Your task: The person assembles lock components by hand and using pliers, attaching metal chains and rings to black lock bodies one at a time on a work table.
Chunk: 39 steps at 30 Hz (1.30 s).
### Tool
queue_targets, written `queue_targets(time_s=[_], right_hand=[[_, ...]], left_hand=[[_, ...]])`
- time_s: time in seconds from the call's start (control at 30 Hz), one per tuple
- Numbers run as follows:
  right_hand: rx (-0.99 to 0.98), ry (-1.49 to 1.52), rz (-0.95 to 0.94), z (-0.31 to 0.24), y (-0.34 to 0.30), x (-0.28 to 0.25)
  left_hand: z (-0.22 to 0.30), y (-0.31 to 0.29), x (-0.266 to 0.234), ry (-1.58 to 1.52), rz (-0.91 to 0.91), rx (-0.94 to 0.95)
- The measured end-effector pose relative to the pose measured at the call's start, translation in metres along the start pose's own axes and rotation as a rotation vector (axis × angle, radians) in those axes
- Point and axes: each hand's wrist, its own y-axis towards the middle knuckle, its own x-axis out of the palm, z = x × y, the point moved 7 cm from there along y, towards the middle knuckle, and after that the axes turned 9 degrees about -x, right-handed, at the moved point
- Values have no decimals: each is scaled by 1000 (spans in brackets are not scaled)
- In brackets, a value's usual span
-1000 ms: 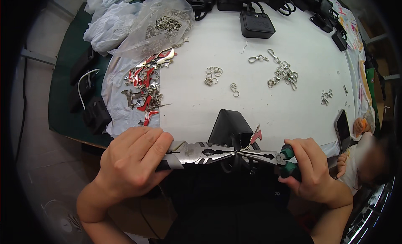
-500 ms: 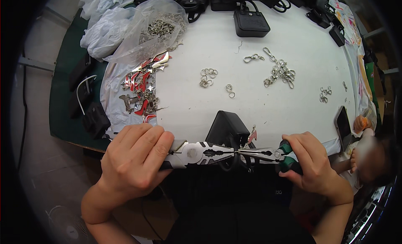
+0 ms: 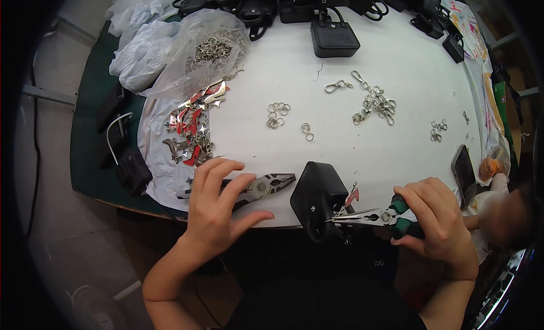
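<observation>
The left hand (image 3: 218, 211) spreads wide over grey pliers (image 3: 263, 186) on the desk (image 3: 249, 142); the right hand (image 3: 435, 221) grips green-handled pliers (image 3: 386, 217), their tips at the black bag (image 3: 318, 187) between the 2 hands.

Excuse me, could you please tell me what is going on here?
A person is working with pliers at a small black bag by the near edge of the white table. The right hand grips green-handled pliers, their tips at the bag, near a reddish charm. The left hand is open beside larger grey pliers lying on the table. Farther back are loose metal rings and clasps.
</observation>
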Motion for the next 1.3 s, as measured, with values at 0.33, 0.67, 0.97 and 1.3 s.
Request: queue_targets(time_s=[0.33, 0.67, 0.97, 1.3], right_hand=[[110, 419, 10, 35, 2, 20], [36, -120, 278, 66, 30, 47], [-31, 3, 262, 60, 111, 85], [404, 842, 580, 121, 64, 47]], left_hand=[[39, 11, 19, -743, -234, 83], [-66, -89, -75, -926, -707, -123], [-123, -175, -92, -493, -857, -579], [12, 104, 4, -516, -276, -7]])
